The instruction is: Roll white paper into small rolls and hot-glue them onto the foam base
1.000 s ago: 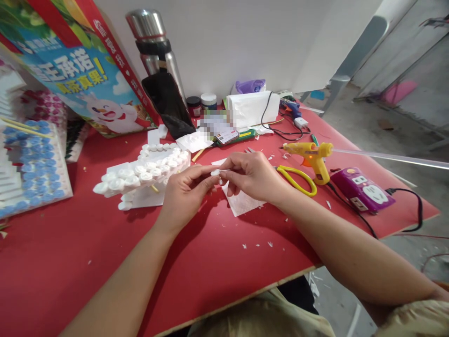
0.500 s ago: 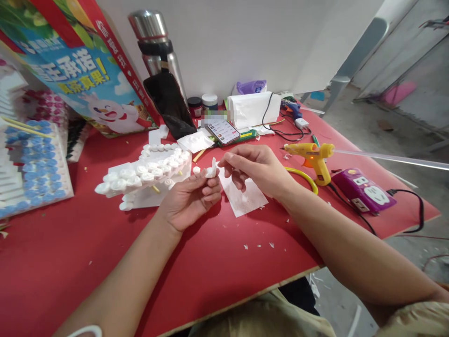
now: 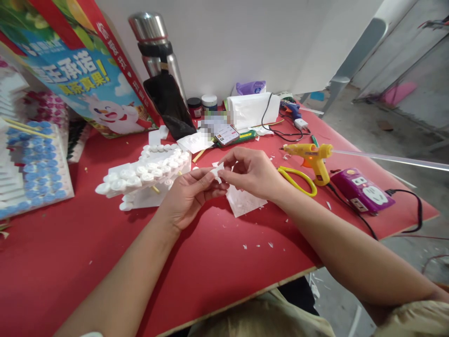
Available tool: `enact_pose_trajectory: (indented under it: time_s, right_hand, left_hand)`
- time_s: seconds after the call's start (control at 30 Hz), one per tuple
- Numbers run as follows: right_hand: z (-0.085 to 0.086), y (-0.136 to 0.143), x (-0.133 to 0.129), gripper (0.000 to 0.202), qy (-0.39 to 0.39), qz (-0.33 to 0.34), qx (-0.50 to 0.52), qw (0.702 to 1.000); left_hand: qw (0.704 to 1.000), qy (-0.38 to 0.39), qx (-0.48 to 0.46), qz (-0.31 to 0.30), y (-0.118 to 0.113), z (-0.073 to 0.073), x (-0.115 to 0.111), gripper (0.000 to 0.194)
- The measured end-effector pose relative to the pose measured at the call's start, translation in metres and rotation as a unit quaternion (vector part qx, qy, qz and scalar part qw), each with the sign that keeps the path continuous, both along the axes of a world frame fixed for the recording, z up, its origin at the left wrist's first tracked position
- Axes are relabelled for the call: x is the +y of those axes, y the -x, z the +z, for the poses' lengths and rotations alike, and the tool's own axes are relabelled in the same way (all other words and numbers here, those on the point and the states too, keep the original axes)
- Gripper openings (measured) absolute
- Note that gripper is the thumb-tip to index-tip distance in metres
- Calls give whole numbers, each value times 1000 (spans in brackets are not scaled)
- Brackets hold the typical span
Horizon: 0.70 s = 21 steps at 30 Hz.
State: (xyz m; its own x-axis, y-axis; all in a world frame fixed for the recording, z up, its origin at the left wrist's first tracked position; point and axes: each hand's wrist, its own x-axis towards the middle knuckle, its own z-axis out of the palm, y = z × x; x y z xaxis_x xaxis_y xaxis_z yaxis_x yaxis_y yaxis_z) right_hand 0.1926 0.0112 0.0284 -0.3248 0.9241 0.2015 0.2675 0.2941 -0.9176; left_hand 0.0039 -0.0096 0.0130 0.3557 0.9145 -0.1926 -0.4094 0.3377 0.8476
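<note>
Between both hands is a small white paper piece (image 3: 217,173), pinched from either side. My left hand (image 3: 192,194) is closed on its left part, thumb on top. My right hand (image 3: 250,173) pinches its right edge with thumb and index finger. Beneath my right hand lies a white sheet (image 3: 245,202) on the red table (image 3: 217,262). Rows of white rolled paper flowers (image 3: 147,173) stand on white card left of my left hand. Yellow-handled scissors (image 3: 298,182), only their handles showing, lie right of my right hand.
A yellow glue gun (image 3: 314,157) with a clear stick stands beside a purple power socket (image 3: 365,189). Behind are a phone (image 3: 227,135), a dark phone (image 3: 170,105) leaning on a steel bottle (image 3: 150,30), and a printed bag (image 3: 87,70). Blue flowers (image 3: 44,164) sit at left.
My right hand has moved left and closed on the white piece in my left hand. The white piece now looks spread between the fingers. More of the yellow handles shows.
</note>
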Motion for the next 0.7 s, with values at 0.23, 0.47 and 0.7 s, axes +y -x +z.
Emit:
enact_pose_trajectory:
  time_s: [0.23,0.47,0.7]
  right_hand:
    - [5,0,-2,11,-20,-23,-49,998]
    - [16,-4,-2,18,-9,6,-96,995]
    - [54,-18,-49,28,-98,-13,-489,866]
  left_hand:
    - [986,-101,111,69,-3,-3,-2,18]
    - [938,-210,244,128,-2,1,-6,24]
    - [953,-170,228,108,0,-2,-3,27]
